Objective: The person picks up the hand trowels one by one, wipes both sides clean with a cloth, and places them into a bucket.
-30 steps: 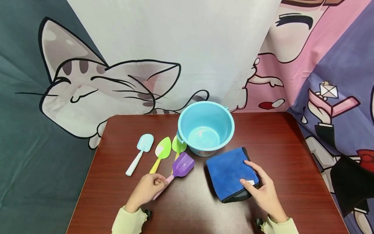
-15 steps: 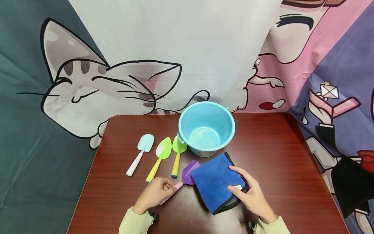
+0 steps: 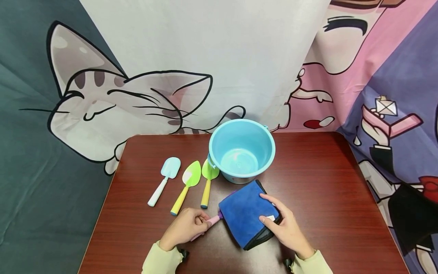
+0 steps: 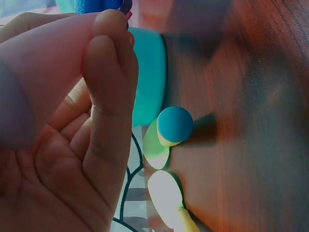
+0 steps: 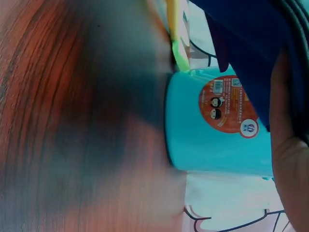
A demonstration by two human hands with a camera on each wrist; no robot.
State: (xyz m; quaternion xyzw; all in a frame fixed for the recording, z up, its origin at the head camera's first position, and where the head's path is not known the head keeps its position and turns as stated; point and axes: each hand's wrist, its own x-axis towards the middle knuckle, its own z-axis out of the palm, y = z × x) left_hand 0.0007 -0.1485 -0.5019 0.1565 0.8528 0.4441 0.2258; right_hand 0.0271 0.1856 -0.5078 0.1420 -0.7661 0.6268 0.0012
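My left hand (image 3: pixel 187 227) pinches the pink handle of a toy shovel (image 3: pixel 213 220) between thumb and fingers. Its purple blade is mostly hidden under a folded blue cloth (image 3: pixel 248 213) with black edging and a small white tag. The right hand (image 3: pixel 285 224) grips that cloth by its right side, thumb on top. In the left wrist view the shovel's handle (image 4: pixel 48 63) crosses the palm, close to the camera. The right wrist view has the dark blue cloth (image 5: pixel 246 53) above the table, overlapping the bucket.
A light blue bucket (image 3: pixel 267 161) stands at the back middle, behind the cloth. Left of it lie two green trowels with yellow handles, one (image 3: pixel 207 190) beside the bucket, the other (image 3: pixel 181 196) further left. A pale blue shovel (image 3: pixel 164 182) is leftmost. Printed curtains border the brown table (image 3: pixel 325 171).
The cloth has moved left and toward me with the right hand, over the purple blade. My left hand has shifted right with the shovel, uncovering the trowel handles.
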